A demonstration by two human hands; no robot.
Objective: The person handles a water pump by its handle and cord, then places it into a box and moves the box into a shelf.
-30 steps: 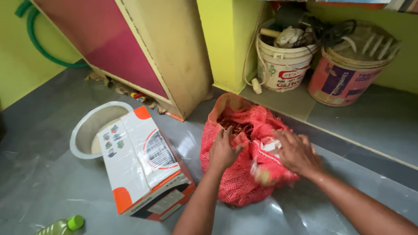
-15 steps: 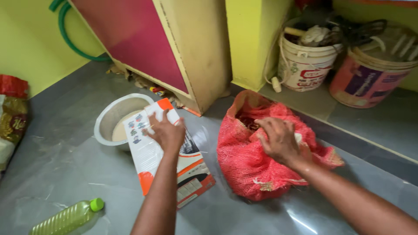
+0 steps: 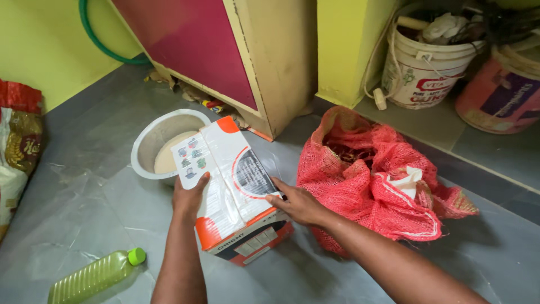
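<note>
The right hand has left the red mesh sack; both hands' grips now clasp the cardboard box, left hand included.

We had a grey floor carrying a white-and-orange box, a steel bowl, a red mesh sack, a green-capped bottle lying flat, and two buckets.

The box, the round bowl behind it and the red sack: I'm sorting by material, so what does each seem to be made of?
The box, held by the left hand and right hand, looks like glossy printed cardboard: sharp folded edges, sheen. The bowl seems to be dull grey metal with a thin rolled rim. The sack is open red mesh, probably plastic netting.
</note>
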